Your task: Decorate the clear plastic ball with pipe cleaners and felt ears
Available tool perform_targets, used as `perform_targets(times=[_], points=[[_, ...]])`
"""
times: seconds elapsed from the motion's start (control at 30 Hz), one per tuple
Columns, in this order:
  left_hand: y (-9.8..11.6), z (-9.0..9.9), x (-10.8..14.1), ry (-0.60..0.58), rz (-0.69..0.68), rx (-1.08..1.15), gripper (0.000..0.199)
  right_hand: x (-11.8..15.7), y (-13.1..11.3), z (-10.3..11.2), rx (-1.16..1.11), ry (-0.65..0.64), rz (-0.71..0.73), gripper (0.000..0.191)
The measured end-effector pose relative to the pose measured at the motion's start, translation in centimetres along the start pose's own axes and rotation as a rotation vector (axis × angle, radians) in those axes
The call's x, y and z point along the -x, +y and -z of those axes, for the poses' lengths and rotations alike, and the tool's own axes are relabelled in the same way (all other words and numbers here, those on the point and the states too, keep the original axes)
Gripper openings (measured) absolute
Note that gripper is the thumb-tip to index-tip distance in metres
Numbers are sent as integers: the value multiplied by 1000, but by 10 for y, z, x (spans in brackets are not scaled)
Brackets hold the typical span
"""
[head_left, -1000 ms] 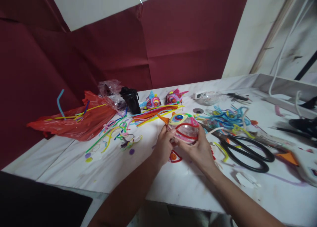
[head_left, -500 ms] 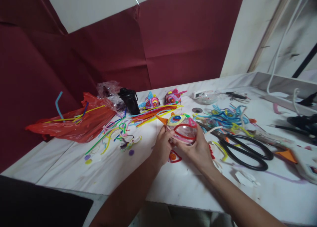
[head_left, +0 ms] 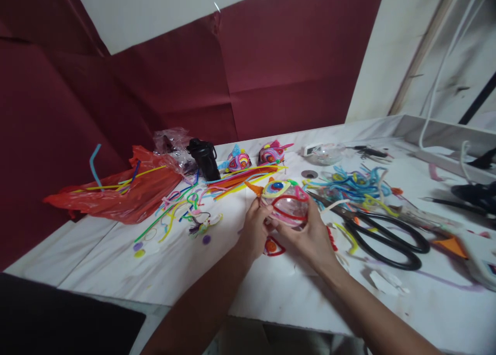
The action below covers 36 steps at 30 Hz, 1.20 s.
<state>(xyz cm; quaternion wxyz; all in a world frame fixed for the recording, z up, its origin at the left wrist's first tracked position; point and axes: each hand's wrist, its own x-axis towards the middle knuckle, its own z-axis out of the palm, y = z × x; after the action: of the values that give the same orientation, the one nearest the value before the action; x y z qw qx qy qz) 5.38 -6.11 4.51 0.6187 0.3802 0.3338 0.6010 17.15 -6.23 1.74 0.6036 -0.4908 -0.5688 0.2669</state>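
Barely moving since the earlier frame | holding clear ball with fuzzy trim (head_left: 291, 206) over bench (head_left: 174, 277), beside big scissors (head_left: 344, 213) | curling left hand (head_left: 254, 230) and right hand (head_left: 313, 238) round it, both grips full | needing soft, steady holding

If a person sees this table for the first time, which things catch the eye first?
Probably the clear ball with red, yellow and pink trim, held in both hands at the centre. Next, the large black-handled scissors to its right and the bright red plastic bag at far left.
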Motion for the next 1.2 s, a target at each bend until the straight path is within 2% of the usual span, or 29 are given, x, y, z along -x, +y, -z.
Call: perform_targets(times=[0.13,0.23,0.33,0.53,0.8,1.0,1.2], points=[[0,1,1,-50,-20,22,45,-4,-9,4,-25,-45,-166,80],[0,0,1,-60,-35,34,48,-10,-18,8,-16,-41,-230,77],[2,-2,1,-35,-26,19,52,-18,-24,11,-12,-43,-242,77],[0,-2,2,1,-30,-28,53,-27,-26,9,51,-24,-280,97],[2,-4,3,7,-27,-28,56,-25,-32,8,48,-31,-271,82],[4,-6,4,-14,-14,8,56,-25,-35,7,88,-18,-294,85],[4,-5,3,-10,17,45,54,-26,-29,6,84,13,-278,80]])
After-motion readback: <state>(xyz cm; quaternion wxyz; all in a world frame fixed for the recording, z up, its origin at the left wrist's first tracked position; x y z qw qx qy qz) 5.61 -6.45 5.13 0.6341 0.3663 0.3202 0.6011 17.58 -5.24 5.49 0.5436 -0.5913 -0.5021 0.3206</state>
